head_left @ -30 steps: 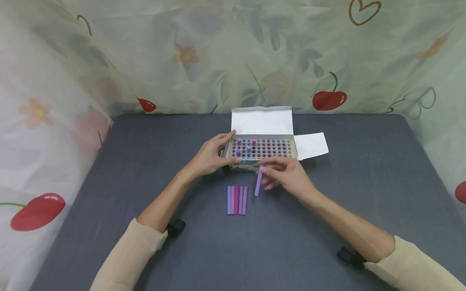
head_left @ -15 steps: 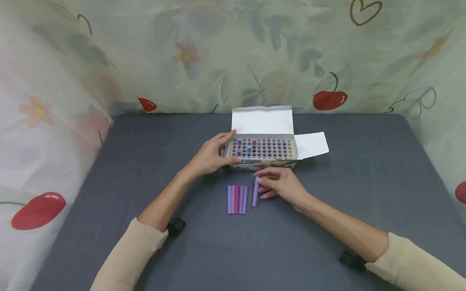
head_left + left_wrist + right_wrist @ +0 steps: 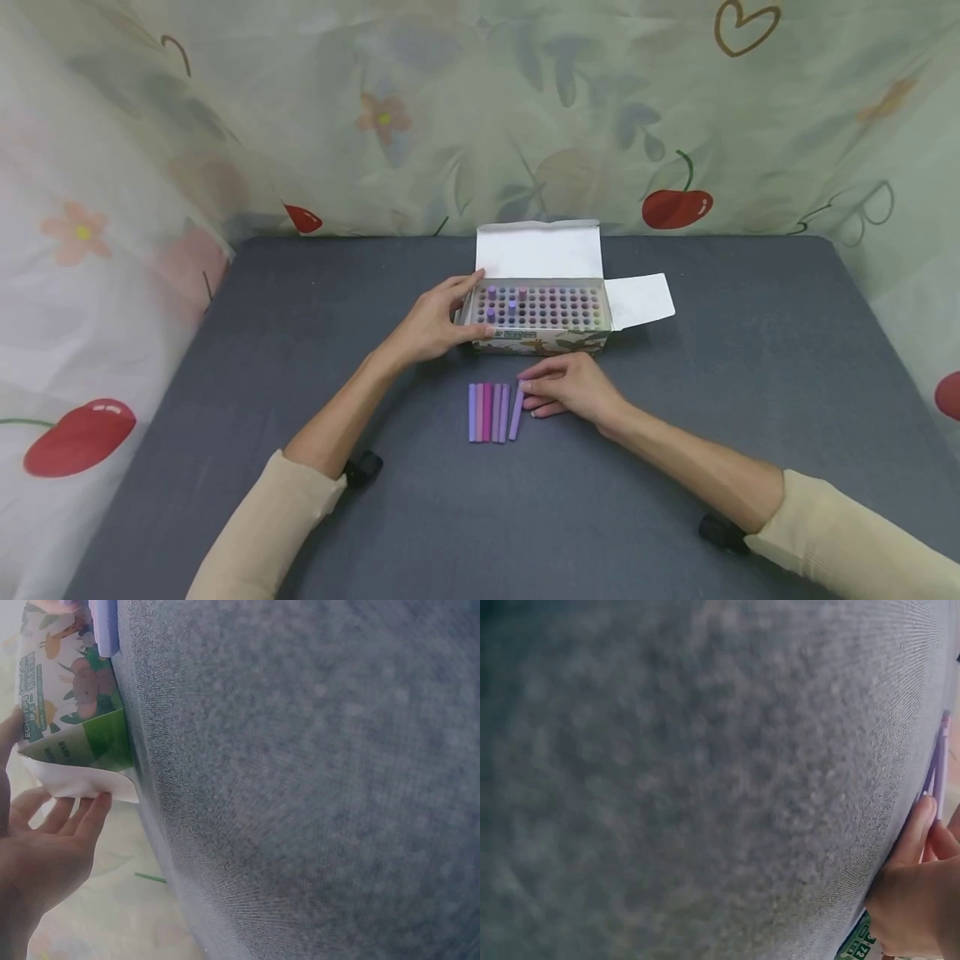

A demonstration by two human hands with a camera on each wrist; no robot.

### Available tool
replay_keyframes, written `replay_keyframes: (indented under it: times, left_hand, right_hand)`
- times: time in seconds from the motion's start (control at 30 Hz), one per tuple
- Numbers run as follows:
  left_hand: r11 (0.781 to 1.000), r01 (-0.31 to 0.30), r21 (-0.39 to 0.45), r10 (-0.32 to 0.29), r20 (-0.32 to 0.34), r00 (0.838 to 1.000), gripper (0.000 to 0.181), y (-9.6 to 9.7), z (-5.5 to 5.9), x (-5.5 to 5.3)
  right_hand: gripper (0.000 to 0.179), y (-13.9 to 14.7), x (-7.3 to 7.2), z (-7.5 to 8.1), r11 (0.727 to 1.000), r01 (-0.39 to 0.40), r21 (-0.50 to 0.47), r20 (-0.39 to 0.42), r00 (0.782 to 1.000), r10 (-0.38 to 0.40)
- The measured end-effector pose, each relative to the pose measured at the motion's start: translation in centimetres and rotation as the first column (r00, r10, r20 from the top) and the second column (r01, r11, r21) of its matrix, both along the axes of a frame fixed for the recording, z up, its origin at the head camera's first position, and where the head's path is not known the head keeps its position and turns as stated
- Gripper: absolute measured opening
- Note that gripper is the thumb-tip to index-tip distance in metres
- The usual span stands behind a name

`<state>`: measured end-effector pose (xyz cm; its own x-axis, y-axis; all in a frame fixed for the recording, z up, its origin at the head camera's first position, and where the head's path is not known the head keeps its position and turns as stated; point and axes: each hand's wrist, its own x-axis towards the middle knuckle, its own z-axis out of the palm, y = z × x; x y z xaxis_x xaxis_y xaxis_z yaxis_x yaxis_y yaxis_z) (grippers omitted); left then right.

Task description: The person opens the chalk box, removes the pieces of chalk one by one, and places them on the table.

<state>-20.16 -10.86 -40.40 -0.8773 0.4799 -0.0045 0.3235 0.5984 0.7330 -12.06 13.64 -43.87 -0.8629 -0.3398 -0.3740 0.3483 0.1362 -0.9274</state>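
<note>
Head view: shown pinching a purple chalk-like stick (image 3: 516, 415) between thumb and fingers of the right hand (image 3: 570, 390). Carried left and nearer over the last second, from beside the printed box (image 3: 555, 342) to the right end of a row of five sticks (image 3: 487, 412) on the table (image 3: 525, 517). Now held just beside that row, apart by a narrow gap, far end tilted right. Cannot tell whether resting on the table or just above it. Judged as close to lining up a sixth stick; grip not yet released.

Meanwhile, kept steadying the box at its left end with the left hand (image 3: 438, 318): thumb on the near edge, fingertips against the white left flap (image 3: 82, 780) in the left wrist view. Unchanged inside the box: four raised sticks (image 3: 512, 307) among the holes.
</note>
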Motion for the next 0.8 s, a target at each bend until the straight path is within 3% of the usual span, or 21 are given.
replay_keyframes:
  times: [0.4,0.8]
  left_hand:
    - [1.0,-0.005,0.01,0.004,0.006,1.0,0.089,-0.06,-0.15,0.09]
    - [1.0,-0.007,0.011,0.007,0.002,1.0,0.091,0.12,-0.27,-0.1]
  right_hand:
    - [0.024,-0.34,-0.23,-0.08,0.998,0.007,0.063,0.011,1.0,-0.008]
    - [0.027,-0.03,-0.44,-0.21,1.0,-0.006,0.026,0.036,0.999,0.005]
